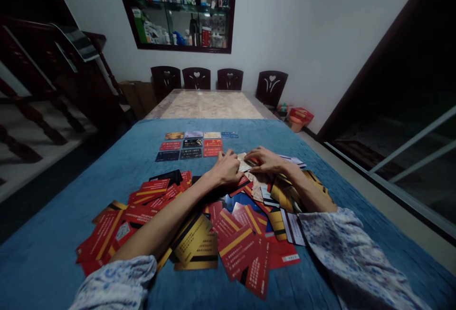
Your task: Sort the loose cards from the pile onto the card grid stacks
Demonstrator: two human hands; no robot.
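My left hand [228, 168] and my right hand [264, 159] meet at the far edge of a loose heap of plastic cards. Between their bent fingers is a pale card [243, 161], gripped from both sides; the fingertips partly cover it. Under my forearms the heap spreads out: red cards with a yellow stripe [237, 247], gold cards [196, 239], and a white card with a dark stripe [292, 227]. Beyond my left hand, several cards lie flat in neat rows, among them a black card [192, 143] and a red card [213, 151].
A blue cloth [117, 158] covers the near part of the table, whose bare stone-patterned top [210, 103] shows at the far end. Dark wooden chairs [196, 78] stand behind it. An orange bin [298, 121] is on the floor at right. Stair railings [32, 105] rise at left.
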